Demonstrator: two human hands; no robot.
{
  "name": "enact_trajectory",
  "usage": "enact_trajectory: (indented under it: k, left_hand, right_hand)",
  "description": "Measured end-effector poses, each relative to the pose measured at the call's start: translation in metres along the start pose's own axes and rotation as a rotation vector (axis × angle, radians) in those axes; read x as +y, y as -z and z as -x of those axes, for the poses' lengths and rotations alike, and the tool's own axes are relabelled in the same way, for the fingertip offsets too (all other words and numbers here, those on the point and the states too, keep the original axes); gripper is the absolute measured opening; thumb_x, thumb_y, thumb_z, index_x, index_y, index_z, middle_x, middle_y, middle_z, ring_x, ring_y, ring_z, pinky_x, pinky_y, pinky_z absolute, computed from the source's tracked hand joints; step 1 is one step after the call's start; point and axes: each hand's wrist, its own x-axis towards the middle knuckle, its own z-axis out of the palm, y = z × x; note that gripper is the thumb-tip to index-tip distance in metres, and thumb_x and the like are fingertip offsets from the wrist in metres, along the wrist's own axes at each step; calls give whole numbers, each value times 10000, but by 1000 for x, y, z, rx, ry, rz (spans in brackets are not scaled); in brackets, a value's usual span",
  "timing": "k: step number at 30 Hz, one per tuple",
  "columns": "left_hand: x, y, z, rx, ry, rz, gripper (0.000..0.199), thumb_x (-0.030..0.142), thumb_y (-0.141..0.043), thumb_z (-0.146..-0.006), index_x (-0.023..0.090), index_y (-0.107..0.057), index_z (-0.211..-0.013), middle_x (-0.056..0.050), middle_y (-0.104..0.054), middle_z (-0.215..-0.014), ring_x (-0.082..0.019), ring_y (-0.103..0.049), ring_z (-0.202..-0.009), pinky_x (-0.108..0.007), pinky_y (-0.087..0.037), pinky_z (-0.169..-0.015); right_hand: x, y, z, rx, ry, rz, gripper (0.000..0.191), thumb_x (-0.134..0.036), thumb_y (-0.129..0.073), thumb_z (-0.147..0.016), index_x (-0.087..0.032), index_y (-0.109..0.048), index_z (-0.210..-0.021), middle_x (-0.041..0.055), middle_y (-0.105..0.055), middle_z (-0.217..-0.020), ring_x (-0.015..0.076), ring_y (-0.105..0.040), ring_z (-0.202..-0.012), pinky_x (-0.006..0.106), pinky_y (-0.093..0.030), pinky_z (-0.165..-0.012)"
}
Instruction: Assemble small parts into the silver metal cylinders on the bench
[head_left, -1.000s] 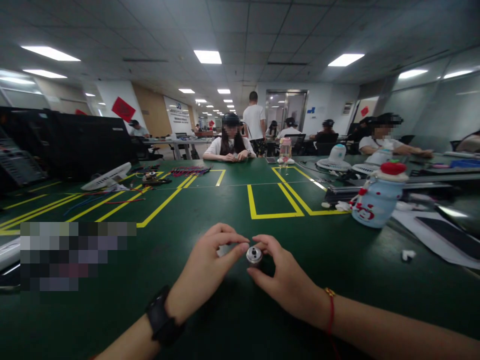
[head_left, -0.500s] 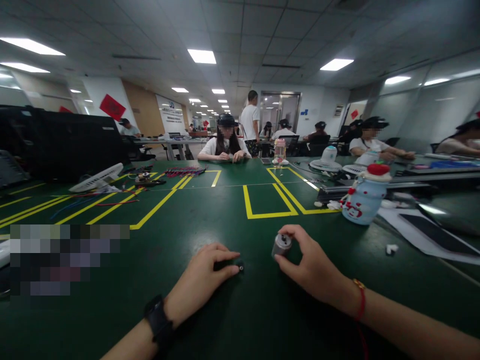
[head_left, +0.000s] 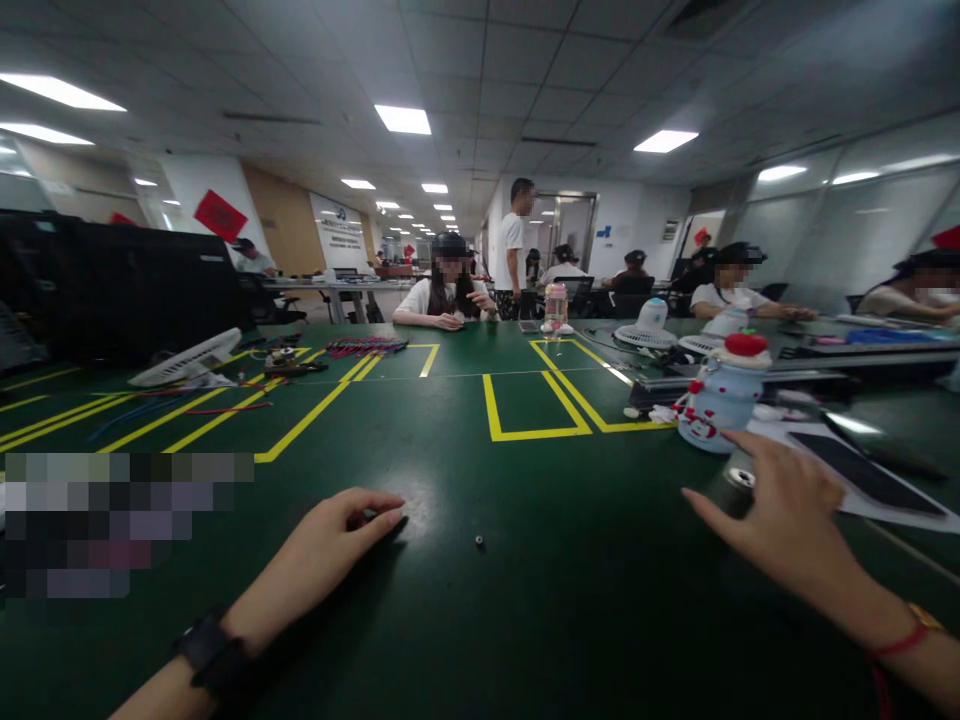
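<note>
My left hand (head_left: 330,545) is low over the green table (head_left: 450,640), left of centre. Its thumb and index fingertips are close together, with a small dark spot beside them that is too unclear to name. A tiny dark piece with a pale ring (head_left: 479,541) lies on the table between my hands. At the right, a small metal can (head_left: 741,479) stands within the curve of my right hand (head_left: 787,510). The fingers and thumb of that hand are spread, and the thumb is apart from the can. Part of the can is blurred.
Beyond my right hand stands a light-blue bottle (head_left: 720,400) with a red top, beside a dark flat slab (head_left: 862,470) on white paper. Yellow tape (head_left: 540,435) marks the table. Wires (head_left: 367,346) and a white fan (head_left: 187,358) are at left. A person (head_left: 450,290) sits opposite.
My left hand has moved left, away from the tiny piece. The can and my right hand are farther right, and that hand has opened wider. The standing person has shifted slightly.
</note>
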Motion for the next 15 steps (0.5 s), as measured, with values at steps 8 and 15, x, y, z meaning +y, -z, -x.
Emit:
enact_trajectory:
  k: [8, 15]
  left_hand:
    - [-12, -8, -2, 73, -59, -75, 390, 526, -453, -827, 232, -676, -953, -41, -665, -983, -244, -605, -916, -341, -452, -805]
    - [-8, -7, 2, 70, -88, -90, 382, 519, -440, -841, 229, -677, -917, -41, -644, -968, -235, -596, -907, -337, -448, -791]
  right_hand:
    - [-185, -1, 1, -424, 543, -548, 237, -431, -504, -830, -366, -609, -1033, -2, -564, -1119, 215, -443, -1026, 415, -277, -864]
    - [-141, 10, -21, -340, 418, -450, 154, -323, -475, -831, -259, -603, -887, 5, -605, -959, 174, -485, -941, 390, -261, -863]
